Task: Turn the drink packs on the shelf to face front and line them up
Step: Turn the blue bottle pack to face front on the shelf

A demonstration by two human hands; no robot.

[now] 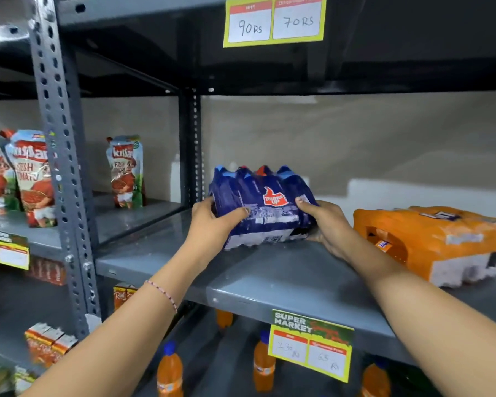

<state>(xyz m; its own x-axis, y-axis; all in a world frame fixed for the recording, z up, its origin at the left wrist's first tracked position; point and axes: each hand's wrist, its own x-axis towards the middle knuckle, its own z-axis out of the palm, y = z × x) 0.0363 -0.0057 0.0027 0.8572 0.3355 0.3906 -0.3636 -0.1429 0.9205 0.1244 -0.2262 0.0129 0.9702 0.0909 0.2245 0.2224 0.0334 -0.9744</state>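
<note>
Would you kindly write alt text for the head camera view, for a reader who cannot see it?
Both hands hold a blue drink pack on a grey shelf, the left hand at its left end and the right hand at its right. An orange drink pack lies further right, apart from it. Tomato sauce pouches stand on the neighbouring shelf to the left.

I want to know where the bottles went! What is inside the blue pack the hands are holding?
Bottle caps poke up along the top of the blue pack, under its wrap. The wrap hides the bottles themselves. The left hand and right hand cover its two ends.
</note>
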